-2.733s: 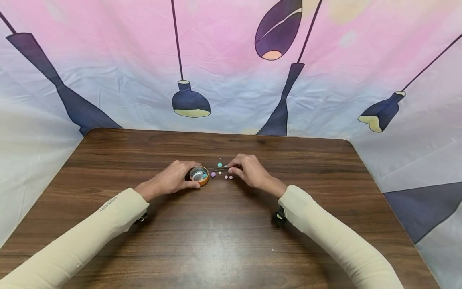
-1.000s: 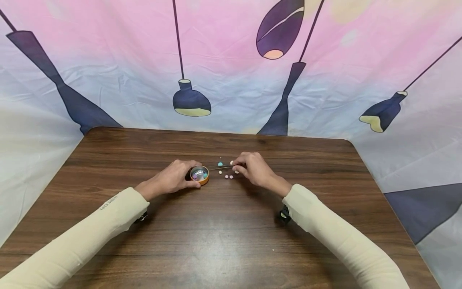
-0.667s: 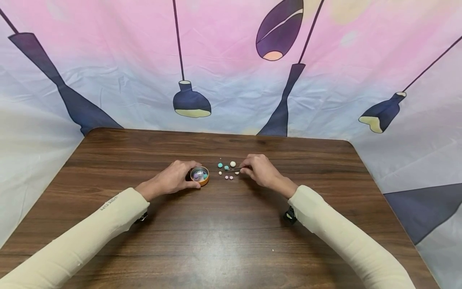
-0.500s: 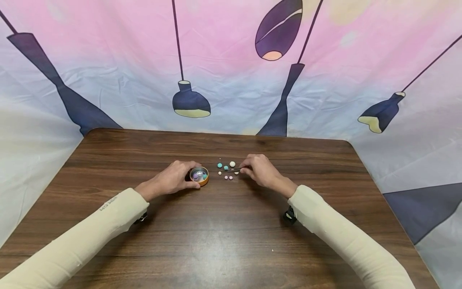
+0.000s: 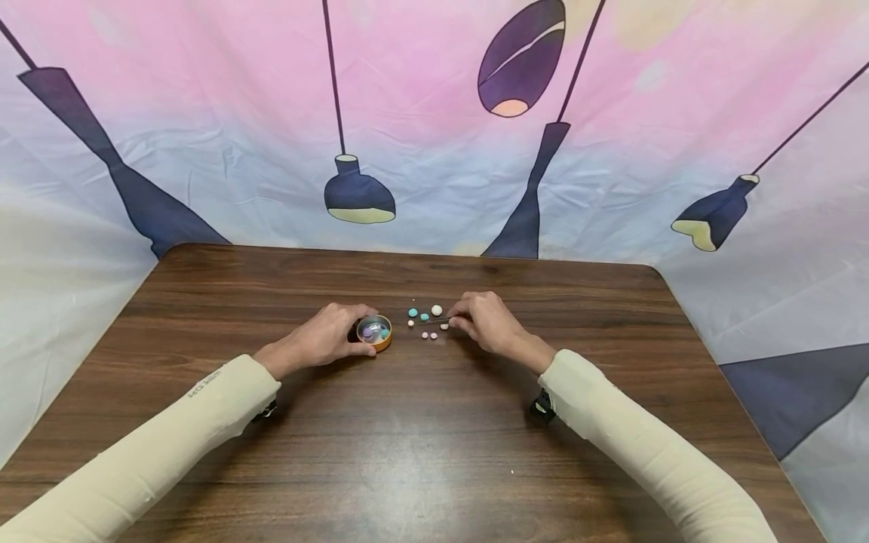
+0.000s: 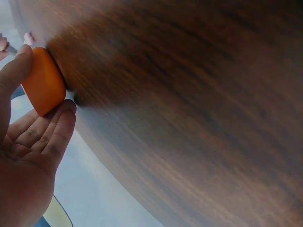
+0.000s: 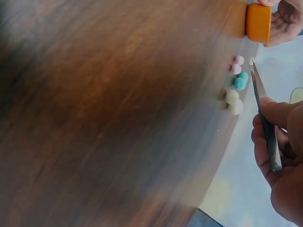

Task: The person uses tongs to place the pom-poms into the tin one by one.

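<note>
In the head view my left hand [image 5: 326, 333] holds a small round orange tin [image 5: 382, 347] upright on the table, thumb on the near side and fingers on the far side. Inside lie a purple bead [image 5: 367, 332] and a teal bead [image 5: 384, 332]. My right hand [image 5: 490, 323] pinches a pair of metal tweezers [image 7: 271, 139] pointing left toward the tin. At the tweezers' tips is a small cream bead [image 5: 410, 323]; whether they grip it I cannot tell. Teal beads [image 5: 413, 312], a larger white bead [image 5: 437, 310], a cream bead [image 5: 444, 326] and pink beads [image 5: 425, 335] lie around the tweezers.
A brown wood-grain table [image 5: 400, 430] carries everything. Behind it hangs a printed cloth [image 5: 434, 181] with lamp shapes. A tiny white speck [image 5: 512, 471] lies near the front right.
A purple bead that lay beside the tin is now inside it. My right hand has drawn the tweezers back rightward from the tin to the loose beads. The left hand stays on the tin.
</note>
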A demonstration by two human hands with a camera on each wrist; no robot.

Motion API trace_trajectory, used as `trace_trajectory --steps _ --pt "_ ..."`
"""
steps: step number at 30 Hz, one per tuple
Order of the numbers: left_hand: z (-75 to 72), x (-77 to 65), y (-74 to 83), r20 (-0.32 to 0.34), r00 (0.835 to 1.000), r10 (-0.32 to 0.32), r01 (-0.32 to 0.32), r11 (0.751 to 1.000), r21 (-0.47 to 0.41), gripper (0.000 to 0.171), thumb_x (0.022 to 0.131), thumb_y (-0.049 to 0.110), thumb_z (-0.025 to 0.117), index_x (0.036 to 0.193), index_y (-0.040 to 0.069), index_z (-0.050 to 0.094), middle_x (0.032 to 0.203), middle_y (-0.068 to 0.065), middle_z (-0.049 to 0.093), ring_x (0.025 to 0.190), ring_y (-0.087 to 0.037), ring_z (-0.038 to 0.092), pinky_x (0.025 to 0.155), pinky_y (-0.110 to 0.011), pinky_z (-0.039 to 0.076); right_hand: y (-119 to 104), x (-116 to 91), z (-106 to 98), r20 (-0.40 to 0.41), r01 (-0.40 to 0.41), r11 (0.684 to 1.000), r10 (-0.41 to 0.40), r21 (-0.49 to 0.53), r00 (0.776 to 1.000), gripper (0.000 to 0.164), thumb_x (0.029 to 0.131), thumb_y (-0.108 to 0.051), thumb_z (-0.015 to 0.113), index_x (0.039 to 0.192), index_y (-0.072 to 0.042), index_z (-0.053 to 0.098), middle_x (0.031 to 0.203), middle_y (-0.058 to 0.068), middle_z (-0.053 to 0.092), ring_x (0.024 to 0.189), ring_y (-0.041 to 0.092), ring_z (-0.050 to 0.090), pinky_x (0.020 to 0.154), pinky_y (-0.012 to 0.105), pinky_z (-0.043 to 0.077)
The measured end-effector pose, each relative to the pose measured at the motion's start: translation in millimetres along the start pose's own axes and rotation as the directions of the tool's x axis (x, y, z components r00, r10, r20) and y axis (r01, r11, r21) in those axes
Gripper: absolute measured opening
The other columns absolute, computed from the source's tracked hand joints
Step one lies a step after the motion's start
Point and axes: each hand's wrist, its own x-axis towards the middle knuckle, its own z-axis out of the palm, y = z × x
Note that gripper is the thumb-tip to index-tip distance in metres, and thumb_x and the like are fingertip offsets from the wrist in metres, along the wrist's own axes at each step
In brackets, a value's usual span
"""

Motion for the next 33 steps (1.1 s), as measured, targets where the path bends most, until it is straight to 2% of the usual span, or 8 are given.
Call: trace_trajectory --steps 10,16,20,28,33 --pt "0.5 -1.6 -0.4 0.014 1.0 -0.009 0.009 1.0 -0.01 0.058 0.081 0.025 0.082 0.125 -0.004 0.059 0.112 -0.018 0.07 0.099 -0.025 0.07 0.082 -0.039 0.058 -12.8 4.7 -0.6 -0.1 0.039 0.994 -0.029 0.107 0.995 0.011 0.09 -0.012 0.071 0.098 -0.006 0.077 0.088 0.003 0.072 0.071 0.011 0.061 0.064 0.026 0.05" --pt "0.4 -0.9 -0.3 -0.001 1.0 -0.005 0.005 1.0 -0.003 0.059 0.081 0.026 0.083 0.125 -0.005 0.059 0.113 -0.018 0.07 0.099 -0.026 0.07 0.082 -0.04 0.058 -22.2 6.2 2.5 -0.066 0.034 0.989 -0.025 0.143 0.998 0.014 0.093 -0.015 0.069 0.101 -0.006 0.077 0.092 0.004 0.072 0.073 0.009 0.061 0.063 0.021 0.05" --pt "0.4 -0.1 -0.5 -0.008 1.0 0.004 -0.004 1.0 0.006 0.059 0.08 0.026 0.083 0.125 -0.005 0.059 0.112 -0.018 0.07 0.098 -0.026 0.07 0.081 -0.04 0.058 -23.7 7.0 2.5 -0.047 0.02 0.992 -0.014 0.127 0.999 0.015 0.094 -0.016 0.068 0.102 -0.008 0.077 0.093 0.003 0.071 0.075 0.01 0.063 0.064 0.022 0.05" --pt "-0.2 -0.1 0.2 0.013 1.0 -0.014 0.013 1.0 0.004 0.06 0.081 0.028 0.082 0.127 -0.004 0.058 0.114 -0.017 0.07 0.1 -0.025 0.07 0.083 -0.04 0.057 -11.0 5.9 3.7 -0.103 0.008 1.0 -0.009 -0.009 0.995 0.012 0.09 -0.011 0.071 0.098 -0.004 0.077 0.086 0.005 0.07 0.075 0.015 0.065 0.069 0.031 0.054" --pt "-0.1 -0.4 0.3 0.017 1.0 -0.015 0.015 1.0 0.001 0.06 0.081 0.027 0.082 0.127 -0.004 0.058 0.114 -0.018 0.07 0.1 -0.025 0.07 0.083 -0.04 0.057 -4.3 3.5 5.7 -0.114 -0.021 1.0 0.018 -0.022 0.993 0.011 0.091 -0.009 0.07 0.097 -0.004 0.077 0.087 0.006 0.071 0.078 0.018 0.067 0.071 0.033 0.056"
